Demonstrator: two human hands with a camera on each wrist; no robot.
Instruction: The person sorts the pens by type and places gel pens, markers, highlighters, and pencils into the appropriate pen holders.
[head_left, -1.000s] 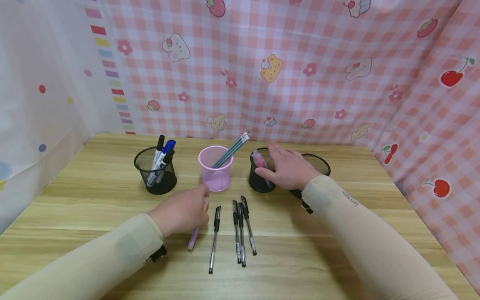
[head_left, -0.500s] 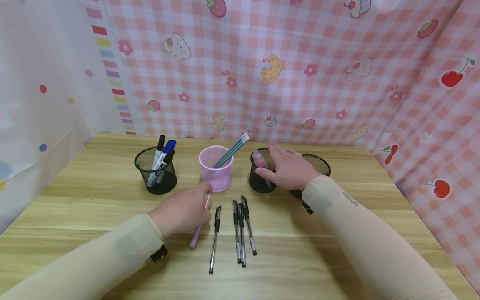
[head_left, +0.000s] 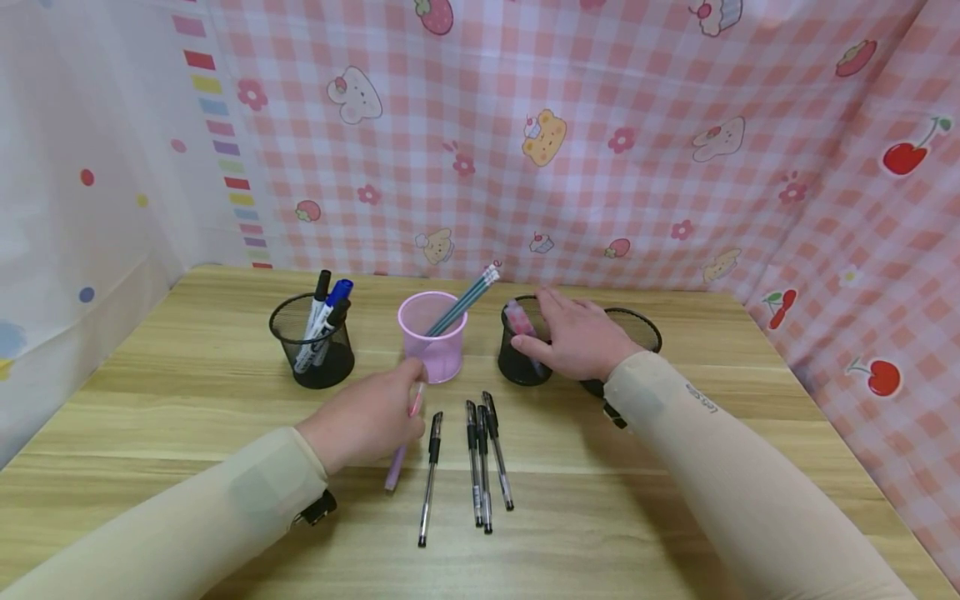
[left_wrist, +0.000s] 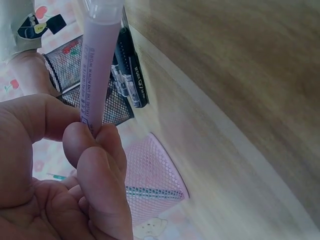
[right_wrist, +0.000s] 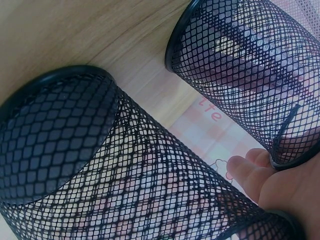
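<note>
A slim pinkish-purple pen [head_left: 396, 468] with a clear end is pinched between thumb and fingers of my left hand [head_left: 365, 421]. The pen slants just in front of the pink mesh pen cup [head_left: 432, 358]; printed letters show along its barrel [left_wrist: 97, 65] in the left wrist view. My right hand [head_left: 582, 335] holds the upper side of a black mesh pen cup [head_left: 513, 362], thumb in front and fingers reaching behind its rim. Pink pens [head_left: 519, 318] lean inside that cup. Several black-capped clear pens [head_left: 480, 467] lie on the table right of my left hand.
Teal pencils [head_left: 461, 302] lean in the pink cup. At the left, another black mesh cup [head_left: 330, 367] holds markers [head_left: 321, 321]. A further black mesh cup [head_left: 645, 327] stands at the right, partly behind my right hand. A checked pink curtain [head_left: 480, 200] hangs behind the table.
The pen in my left hand has shifted slightly forward and right, its lower end rising a little up the view. My right hand keeps its place on the cup.
</note>
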